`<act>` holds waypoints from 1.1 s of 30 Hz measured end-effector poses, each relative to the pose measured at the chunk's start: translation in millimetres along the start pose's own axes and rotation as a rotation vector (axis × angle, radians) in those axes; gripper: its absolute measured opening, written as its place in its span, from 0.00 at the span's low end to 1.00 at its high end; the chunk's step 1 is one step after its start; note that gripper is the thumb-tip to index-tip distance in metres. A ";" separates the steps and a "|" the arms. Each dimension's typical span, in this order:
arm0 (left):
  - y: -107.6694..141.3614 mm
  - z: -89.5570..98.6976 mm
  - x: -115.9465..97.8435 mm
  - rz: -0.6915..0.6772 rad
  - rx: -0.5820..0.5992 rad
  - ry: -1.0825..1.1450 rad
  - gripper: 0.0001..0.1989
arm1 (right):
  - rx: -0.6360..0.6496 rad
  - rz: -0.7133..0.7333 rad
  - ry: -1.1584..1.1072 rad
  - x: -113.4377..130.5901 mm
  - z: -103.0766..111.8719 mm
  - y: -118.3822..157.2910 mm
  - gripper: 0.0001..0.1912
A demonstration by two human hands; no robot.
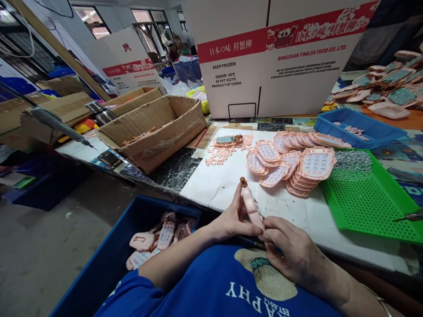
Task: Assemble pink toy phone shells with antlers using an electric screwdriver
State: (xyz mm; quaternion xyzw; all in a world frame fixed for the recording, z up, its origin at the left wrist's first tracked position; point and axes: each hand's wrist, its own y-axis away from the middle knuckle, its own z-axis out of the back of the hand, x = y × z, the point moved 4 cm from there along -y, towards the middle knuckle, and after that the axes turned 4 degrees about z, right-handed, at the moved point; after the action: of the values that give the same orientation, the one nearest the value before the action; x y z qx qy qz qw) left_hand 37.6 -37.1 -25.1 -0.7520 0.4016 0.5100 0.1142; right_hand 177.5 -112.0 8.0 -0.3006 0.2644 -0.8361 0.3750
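A pink toy phone (251,206) with a brown piece at its top end is held edge-on in front of my chest. My left hand (231,222) grips it between thumb and fingers. At the phone's lower end, my right hand (294,248) has its fingers closed on the edge. Beyond my hands lie stacked pink keypad panels (317,164), a heap of small pink pieces (220,156) and an opened toy phone half (225,140) with a green circuit board.
On the right sits a green perforated tray (380,207) with small metal parts, near a blue tray (360,138). A cardboard box (165,136) stands left; a blue bin (109,246) with toy phones is below. A screwdriver (59,123) hangs at far left. A white carton (241,97) rises behind.
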 end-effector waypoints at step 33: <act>4.4 4.4 3.8 0.017 -0.051 -0.025 0.72 | 0.025 0.032 0.091 7.6 3.0 -3.0 0.20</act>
State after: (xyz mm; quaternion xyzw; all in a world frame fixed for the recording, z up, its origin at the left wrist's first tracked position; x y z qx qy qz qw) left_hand 32.1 -39.3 -29.2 -0.7447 0.3934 0.5306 0.0956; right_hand 174.2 -116.9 14.3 -0.2535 0.2752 -0.8461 0.3796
